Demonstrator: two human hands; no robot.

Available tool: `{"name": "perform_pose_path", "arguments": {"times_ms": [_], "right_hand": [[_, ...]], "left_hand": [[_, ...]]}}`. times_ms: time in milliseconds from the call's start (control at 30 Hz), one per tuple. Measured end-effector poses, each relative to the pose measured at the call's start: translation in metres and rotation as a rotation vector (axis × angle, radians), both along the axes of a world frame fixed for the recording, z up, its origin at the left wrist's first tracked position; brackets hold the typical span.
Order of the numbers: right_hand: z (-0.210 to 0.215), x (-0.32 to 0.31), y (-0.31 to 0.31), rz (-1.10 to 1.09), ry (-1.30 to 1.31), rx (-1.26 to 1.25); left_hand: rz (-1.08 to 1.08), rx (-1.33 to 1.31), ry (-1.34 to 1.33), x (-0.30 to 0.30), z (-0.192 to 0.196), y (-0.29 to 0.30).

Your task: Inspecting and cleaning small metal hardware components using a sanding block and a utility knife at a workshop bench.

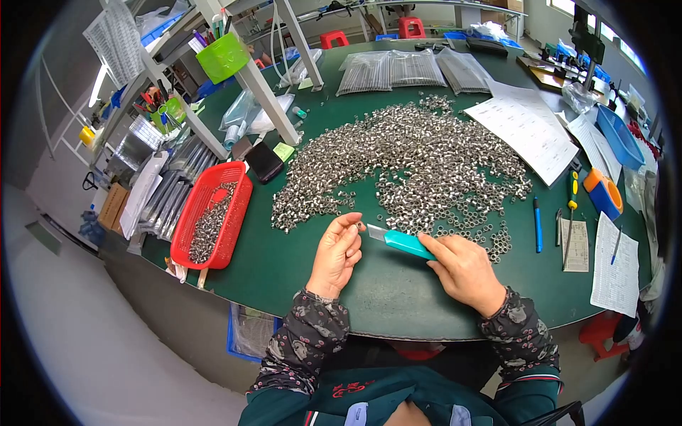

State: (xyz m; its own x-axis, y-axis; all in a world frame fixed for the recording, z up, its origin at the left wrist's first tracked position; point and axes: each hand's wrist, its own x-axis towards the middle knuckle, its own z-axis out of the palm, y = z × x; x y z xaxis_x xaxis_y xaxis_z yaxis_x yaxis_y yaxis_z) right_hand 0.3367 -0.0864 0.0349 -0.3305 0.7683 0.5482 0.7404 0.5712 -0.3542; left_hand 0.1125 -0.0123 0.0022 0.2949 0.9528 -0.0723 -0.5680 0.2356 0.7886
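Left hand: the left hand (337, 254) pinches one small metal ring (361, 226) between thumb and fingertips, closed on it, held just above the table (320, 284) near the person.
Right hand: the right hand (463, 268) is wrapped around a teal knife (402, 242), clamped on the handle; the short blade points left and its tip is at the ring, touching it or nearly so, too small to tell which.
Ring: a short, shiny silver sleeve, tiny and hard to make out in detail; it looks like the rest of the loose pieces.
Pile: a wide heap of rings (419, 160) spreads across the middle of the table just beyond both hands, thick in the centre, thinning to single pieces at the near edge.
Basket: a red basket (234, 213) to the left, well apart from the hands, holds a shallow layer of the same pieces along its length.
Progress: judging by the amounts, only a small share sits in the basket and far more lies in the heap, so the work seems to be at an early stage; one piece is in hand now.
Right side: a blue pen (538, 224), a yellow-handled screwdriver (571, 206) and paper sheets (529, 128) lie to the right.
Far side: clear bags (394, 69) of long thin parts lie at the far edge.
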Motion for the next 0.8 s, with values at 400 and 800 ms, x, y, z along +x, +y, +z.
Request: {"name": "perform_pose_path", "arguments": {"times_ms": [400, 800], "right_hand": [[-0.006, 0.000, 0.000, 0.016, 0.024, -0.125], [-0.005, 0.001, 0.001, -0.014, 0.044, -0.094]], "left_hand": [[-0.098, 0.004, 0.017, 0.000, -0.010, 0.001], [-0.029, -0.111, -0.082, 0.000, 0.002, 0.000]]}}
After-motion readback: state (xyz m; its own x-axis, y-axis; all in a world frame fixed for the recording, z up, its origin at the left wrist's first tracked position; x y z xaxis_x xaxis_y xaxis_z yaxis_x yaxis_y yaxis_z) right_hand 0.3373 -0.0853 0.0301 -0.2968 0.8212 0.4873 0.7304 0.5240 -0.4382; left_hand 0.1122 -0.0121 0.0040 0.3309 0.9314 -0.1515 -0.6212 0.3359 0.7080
